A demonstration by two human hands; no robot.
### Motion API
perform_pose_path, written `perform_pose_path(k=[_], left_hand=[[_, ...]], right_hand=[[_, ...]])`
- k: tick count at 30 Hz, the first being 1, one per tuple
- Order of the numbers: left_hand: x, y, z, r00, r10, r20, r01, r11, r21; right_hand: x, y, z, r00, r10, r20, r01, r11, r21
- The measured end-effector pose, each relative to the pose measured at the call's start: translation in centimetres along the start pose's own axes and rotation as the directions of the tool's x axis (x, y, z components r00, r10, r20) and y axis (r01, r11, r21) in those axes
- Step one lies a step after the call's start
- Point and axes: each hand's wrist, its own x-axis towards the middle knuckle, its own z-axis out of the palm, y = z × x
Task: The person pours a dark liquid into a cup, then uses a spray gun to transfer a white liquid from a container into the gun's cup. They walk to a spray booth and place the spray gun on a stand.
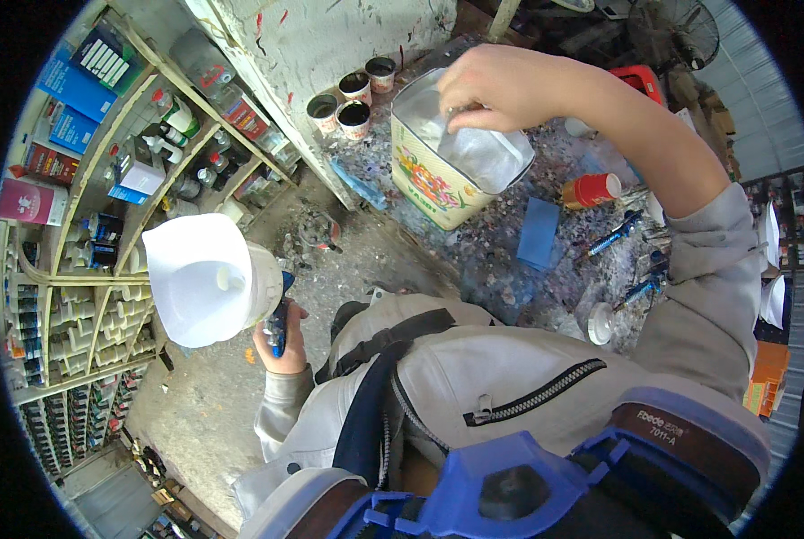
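My left hand [279, 349] is closed around the dark blue handle of what looks like a spray gun [282, 310], topped by a white cup with a flared white liner [186, 283]. My right hand [487, 94] reaches over the rim of a cream tin with painted flowers [433, 189], its fingers curled at the white material [487, 162] inside; what they hold is unclear. Four small cups of dark contents [353, 119] stand beside the tin. A blue sheet [537, 229] and red cups [591, 190] lie nearby.
The paint-splattered bench [469, 260] carries spray guns [610, 236] and a round lid [600, 323]. Shelves [97, 278] of bottles and cans fill the left, beside a stained wall [312, 36]. A fan [676, 31] stands behind; a blue respirator [492, 485] hangs at my chest.
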Motion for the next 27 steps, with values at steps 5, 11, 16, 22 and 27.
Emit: perform_pose_path(k=[5, 11, 16, 22, 27], left_hand=[[-0.3, -0.3, 0.1, 0.999, -0.010, -0.033, 0.009, 0.999, -0.034], [-0.4, -0.2, 0.3, 1.000, -0.007, -0.018, 0.007, 0.999, -0.036], [-0.5, 0.1, 0.5, 0.999, 0.024, 0.023, -0.023, 1.000, -0.012], [-0.7, -0.6, 0.7, 1.000, -0.003, 0.016, 0.003, 0.999, -0.035], [-0.3, -0.9, 1.0, 0.993, 0.120, 0.005, -0.120, 0.993, 0.003]], right_hand=[[1.3, 2.4, 0.0, 0.996, 0.046, -0.076, -0.055, 0.991, -0.119], [1.3, 4.0, -0.4, 0.996, 0.089, -0.009, -0.089, 0.987, -0.134], [-0.9, 3.1, -0.5, 0.972, 0.203, 0.119, -0.193, 0.977, -0.092], [-3.4, -0.2, -0.5, 0.976, 0.128, 0.173, -0.146, 0.985, 0.093], [-1.9, -1.6, 0.0, 0.996, 0.024, 0.089, -0.031, 0.996, 0.082]])
